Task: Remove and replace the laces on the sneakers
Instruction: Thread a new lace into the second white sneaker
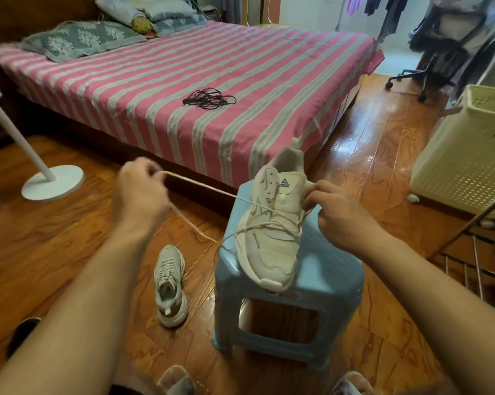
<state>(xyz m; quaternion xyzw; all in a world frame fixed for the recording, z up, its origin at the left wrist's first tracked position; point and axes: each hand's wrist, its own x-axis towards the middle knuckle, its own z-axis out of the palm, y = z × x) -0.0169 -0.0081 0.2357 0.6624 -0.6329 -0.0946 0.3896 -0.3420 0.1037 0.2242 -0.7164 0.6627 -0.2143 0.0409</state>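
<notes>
Lying lengthwise toe-toward-camera on the stool, the sneaker has both hands' fingers pinching its lace.

Bare forearms, fuzzy slippers

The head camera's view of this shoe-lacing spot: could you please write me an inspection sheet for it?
Surface: light blue plastic stool on glossy wooden floor.
Job's things: pale beige sneaker on the stool, upper eyelets unlaced; its cream lace stretched leftward; second beige sneaker on the floor, laced; bundle of black laces on the pink striped bed.
Clutter: cream perforated laundry basket; metal drying rack.
Grips: left hand pinches the lace; right hand holds lace at the sneaker's side.
Cables: nothing seen.
Surroundings: white fan stand, black office chair, grey pillows.
</notes>
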